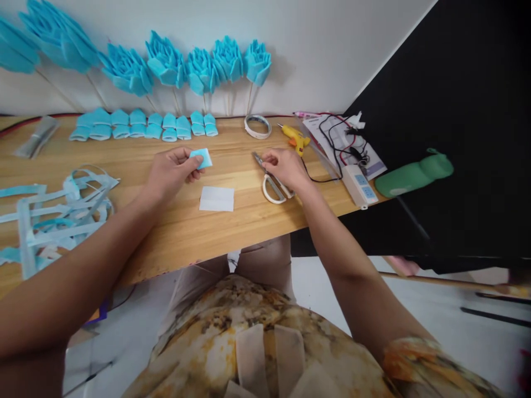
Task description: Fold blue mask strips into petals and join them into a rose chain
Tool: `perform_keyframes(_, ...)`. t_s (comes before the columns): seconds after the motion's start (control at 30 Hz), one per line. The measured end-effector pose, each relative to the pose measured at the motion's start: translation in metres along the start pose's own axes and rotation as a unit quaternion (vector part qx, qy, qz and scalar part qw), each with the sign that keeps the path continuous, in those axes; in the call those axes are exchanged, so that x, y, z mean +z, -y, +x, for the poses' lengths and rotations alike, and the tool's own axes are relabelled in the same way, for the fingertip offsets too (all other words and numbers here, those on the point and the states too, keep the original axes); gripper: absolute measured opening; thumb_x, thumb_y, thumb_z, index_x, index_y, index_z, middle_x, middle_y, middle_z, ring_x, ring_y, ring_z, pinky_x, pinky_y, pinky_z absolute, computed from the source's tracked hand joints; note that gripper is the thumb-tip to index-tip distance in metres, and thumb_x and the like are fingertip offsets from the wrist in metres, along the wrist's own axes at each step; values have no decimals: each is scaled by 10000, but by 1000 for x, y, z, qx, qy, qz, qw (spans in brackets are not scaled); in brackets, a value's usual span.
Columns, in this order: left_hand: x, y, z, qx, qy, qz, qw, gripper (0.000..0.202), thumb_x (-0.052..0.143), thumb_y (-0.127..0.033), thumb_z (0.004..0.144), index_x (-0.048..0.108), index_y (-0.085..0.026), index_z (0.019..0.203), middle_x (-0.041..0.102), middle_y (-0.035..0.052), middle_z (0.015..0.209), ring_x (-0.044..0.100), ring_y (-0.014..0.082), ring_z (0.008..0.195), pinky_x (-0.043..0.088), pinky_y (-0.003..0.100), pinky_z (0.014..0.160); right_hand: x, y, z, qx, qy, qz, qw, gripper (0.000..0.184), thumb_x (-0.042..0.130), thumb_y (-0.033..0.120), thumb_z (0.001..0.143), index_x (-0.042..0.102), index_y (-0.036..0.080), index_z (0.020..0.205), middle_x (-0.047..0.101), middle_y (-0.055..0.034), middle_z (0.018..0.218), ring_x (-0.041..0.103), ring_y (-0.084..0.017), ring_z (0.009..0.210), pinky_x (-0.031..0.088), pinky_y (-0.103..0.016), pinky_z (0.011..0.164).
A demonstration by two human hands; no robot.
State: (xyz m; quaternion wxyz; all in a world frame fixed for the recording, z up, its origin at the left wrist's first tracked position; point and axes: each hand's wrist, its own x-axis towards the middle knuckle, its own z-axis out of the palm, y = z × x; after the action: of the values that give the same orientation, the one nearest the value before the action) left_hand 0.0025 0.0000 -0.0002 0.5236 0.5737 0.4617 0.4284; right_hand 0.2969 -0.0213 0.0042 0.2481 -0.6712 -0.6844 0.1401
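Observation:
My left hand [176, 170] is closed, pinching a small folded piece of blue fabric [202, 158] with a white edge between thumb and fingers. To the right, my right hand [286, 166] has its fingers closed around the middle of the scissors [272, 190], near the pivot. The scissors have white handles and lie at the tabletop, blades pointing away from me. Whether they are lifted at all, I cannot tell. Between my hands and nearer to me, a pale creased rectangle [216, 199] lies flat on the wooden table [174, 243].
Blue fabric flowers [202, 71] on sticks lean along the wall above a row of folded blue pieces [154, 126]. Tangled strips [66, 215] lie left. Tape roll [258, 127], yellow glue gun [295, 138], cables, power strip [360, 185] and green bottle [410, 176] are right.

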Motion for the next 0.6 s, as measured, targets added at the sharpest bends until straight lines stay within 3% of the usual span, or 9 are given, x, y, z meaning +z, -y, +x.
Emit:
perform_keyframes(0.23,0,-4,-2,2,9,6,1000,230,728,-311,847,616,-194,684,627,-4,604,542,105,518,423,222,516,14,6,-3,16,-60,-17,998,135,608,204,899,726,204,833,756,-44,848,664,-192,798,486,-329,788)
perform_keyframes(0.43,5,-8,-7,-14,1,-6,1000,181,725,-250,818,642,-184,671,634,-10,574,525,89,496,417,201,508,24,-11,0,50,-102,83,990,72,612,233,885,668,205,848,745,-19,821,666,-167,771,503,-314,786)
perform_keyframes(0.6,10,-11,-10,-36,29,-14,999,179,728,-231,814,654,-172,662,637,-14,566,524,82,482,411,194,496,25,-9,-4,70,-173,221,957,100,533,243,938,615,206,895,724,-1,783,639,-132,666,518,-285,711)
